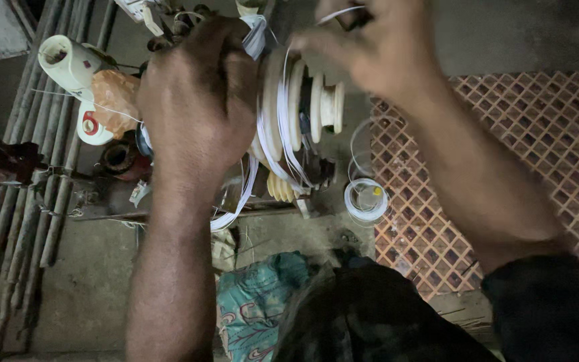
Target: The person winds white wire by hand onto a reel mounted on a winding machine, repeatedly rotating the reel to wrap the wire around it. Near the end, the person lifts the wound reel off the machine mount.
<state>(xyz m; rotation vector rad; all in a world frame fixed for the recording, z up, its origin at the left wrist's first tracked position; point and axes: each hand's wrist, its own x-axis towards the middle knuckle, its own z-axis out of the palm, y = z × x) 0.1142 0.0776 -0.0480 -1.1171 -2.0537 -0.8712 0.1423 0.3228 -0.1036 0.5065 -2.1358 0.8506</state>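
Note:
My left hand [196, 100] is closed around the left side of a cream stepped winding former [296, 100] with several disc-shaped tiers. White wire [273, 144] runs in loops around the wider tiers and hangs below. My right hand [370, 47] is above the former, its fingers pinched on a strand of the white wire near the top edge. The part of the former under my left palm is hidden.
A small coil of white wire [365, 199] lies on the floor beside a brown lattice-patterned mat [517, 134]. White plastic tubes [68, 64] and an orange wrapped lump [115, 94] sit at left, by bamboo poles [21, 201]. A teal patterned cloth [256, 302] lies below.

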